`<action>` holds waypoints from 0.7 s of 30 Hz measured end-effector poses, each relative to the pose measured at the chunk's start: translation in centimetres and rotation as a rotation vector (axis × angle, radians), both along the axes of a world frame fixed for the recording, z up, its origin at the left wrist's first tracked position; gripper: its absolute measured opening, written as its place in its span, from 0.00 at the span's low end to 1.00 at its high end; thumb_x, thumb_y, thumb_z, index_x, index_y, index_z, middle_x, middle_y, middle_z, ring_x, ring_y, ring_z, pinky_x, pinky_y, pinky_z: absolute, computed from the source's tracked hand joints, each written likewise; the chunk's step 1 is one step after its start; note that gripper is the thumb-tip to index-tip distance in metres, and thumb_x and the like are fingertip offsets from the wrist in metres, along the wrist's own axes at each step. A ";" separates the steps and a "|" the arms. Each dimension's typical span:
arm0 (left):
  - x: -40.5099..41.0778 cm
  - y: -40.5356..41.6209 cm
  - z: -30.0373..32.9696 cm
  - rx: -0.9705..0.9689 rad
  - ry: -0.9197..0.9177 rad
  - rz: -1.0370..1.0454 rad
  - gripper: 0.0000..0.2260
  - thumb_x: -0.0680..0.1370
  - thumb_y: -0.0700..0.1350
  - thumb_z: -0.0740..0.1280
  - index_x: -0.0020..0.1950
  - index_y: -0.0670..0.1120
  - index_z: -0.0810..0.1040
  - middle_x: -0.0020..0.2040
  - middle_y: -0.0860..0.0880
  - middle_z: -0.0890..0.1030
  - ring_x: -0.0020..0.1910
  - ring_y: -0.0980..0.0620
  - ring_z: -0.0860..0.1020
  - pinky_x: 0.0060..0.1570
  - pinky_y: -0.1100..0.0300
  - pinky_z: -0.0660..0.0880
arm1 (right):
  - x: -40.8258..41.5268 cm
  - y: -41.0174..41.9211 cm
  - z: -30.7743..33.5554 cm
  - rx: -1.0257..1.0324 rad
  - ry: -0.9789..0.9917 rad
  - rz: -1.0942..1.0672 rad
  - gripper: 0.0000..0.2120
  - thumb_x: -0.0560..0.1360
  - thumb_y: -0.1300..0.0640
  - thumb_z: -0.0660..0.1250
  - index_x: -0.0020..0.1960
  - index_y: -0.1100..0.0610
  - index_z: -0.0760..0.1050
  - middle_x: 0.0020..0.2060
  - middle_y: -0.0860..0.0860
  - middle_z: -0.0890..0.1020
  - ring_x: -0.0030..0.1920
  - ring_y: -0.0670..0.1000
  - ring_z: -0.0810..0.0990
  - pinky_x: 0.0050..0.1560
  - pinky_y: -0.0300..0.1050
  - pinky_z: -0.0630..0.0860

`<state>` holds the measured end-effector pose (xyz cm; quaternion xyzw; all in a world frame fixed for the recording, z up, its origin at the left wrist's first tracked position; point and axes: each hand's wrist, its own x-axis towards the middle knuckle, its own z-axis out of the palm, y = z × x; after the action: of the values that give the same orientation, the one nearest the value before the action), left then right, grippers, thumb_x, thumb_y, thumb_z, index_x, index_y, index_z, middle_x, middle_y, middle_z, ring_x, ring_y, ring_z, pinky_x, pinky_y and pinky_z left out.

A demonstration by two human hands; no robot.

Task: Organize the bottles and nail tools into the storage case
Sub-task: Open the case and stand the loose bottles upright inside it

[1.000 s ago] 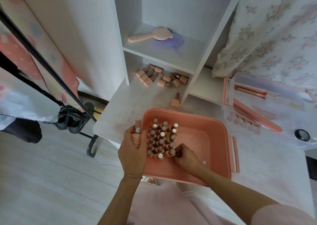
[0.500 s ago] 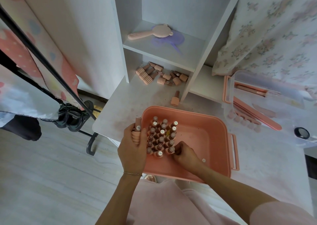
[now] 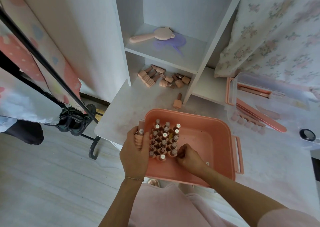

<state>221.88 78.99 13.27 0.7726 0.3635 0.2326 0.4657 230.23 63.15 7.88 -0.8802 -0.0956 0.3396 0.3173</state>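
Head view: the pink storage case sits on the white table, its left side packed with upright bottles in tight rows. The left hand grips one more bottle at the case's left rim; the right hand, fingers curled, pinches at a bottle in the near row (exact grip hard to see). More loose bottles lie under the shelf, and a clear lid with pink nail tools rests to the right.

The round white sticker on the cap of a peach nail-polish bottle seems to read "002"; other cap stickers are illegible.
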 end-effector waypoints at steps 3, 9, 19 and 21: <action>-0.2 0.2 0.4 0.021 -0.005 -0.063 0.19 0.72 0.63 0.58 0.56 0.55 0.74 0.41 0.58 0.78 0.40 0.59 0.76 0.39 0.68 0.68 | 0.5 -0.8 0.8 -0.066 0.064 0.048 0.10 0.69 0.60 0.68 0.45 0.54 0.66 0.39 0.47 0.74 0.41 0.48 0.73 0.32 0.33 0.66; 0.3 0.7 0.9 0.029 -0.007 -0.152 0.15 0.73 0.63 0.58 0.56 0.59 0.73 0.42 0.63 0.77 0.41 0.62 0.76 0.41 0.69 0.68 | 1.1 -2.0 4.2 0.095 -0.206 0.040 0.04 0.73 0.61 0.66 0.44 0.54 0.71 0.35 0.43 0.74 0.36 0.42 0.73 0.42 0.37 0.69; 0.1 0.3 0.2 0.089 0.034 -0.125 0.17 0.76 0.58 0.60 0.59 0.52 0.74 0.48 0.55 0.79 0.44 0.55 0.76 0.42 0.61 0.69 | 2.2 -0.1 6.2 0.063 -0.736 0.516 0.08 0.70 0.58 0.71 0.49 0.53 0.82 0.41 0.50 0.83 0.38 0.52 0.82 0.34 0.35 0.68; 0.1 0.2 0.2 0.098 0.040 -0.116 0.14 0.76 0.56 0.61 0.58 0.52 0.74 0.46 0.57 0.78 0.43 0.57 0.75 0.40 0.64 0.68 | 2.4 -0.1 5.9 0.048 -0.706 0.509 0.08 0.72 0.55 0.69 0.50 0.51 0.82 0.43 0.49 0.83 0.41 0.52 0.81 0.36 0.36 0.67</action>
<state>222.01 79.17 13.47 0.8188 0.3155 0.2073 0.4326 232.65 63.05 13.81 -0.8831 -0.4201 0.0827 0.1917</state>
